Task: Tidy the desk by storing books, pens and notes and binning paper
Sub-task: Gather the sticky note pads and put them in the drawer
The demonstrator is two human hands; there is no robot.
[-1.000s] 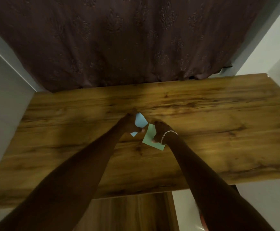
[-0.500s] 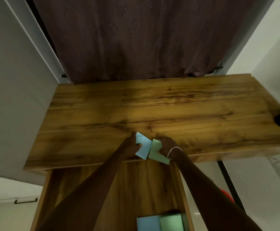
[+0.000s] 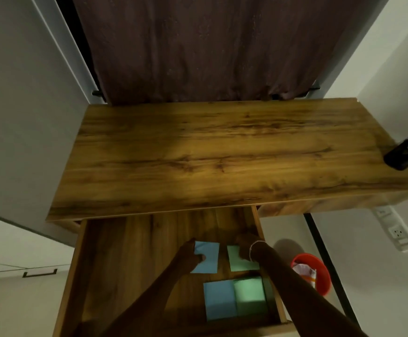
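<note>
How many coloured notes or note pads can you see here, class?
4: a blue note in the left hand, a green note in the right hand, and a blue pad beside a green pad in the drawer; more may be hidden.

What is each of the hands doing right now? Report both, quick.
Left hand: closed, pinching the blue note.
Right hand: closed, gripping the green note.
</note>
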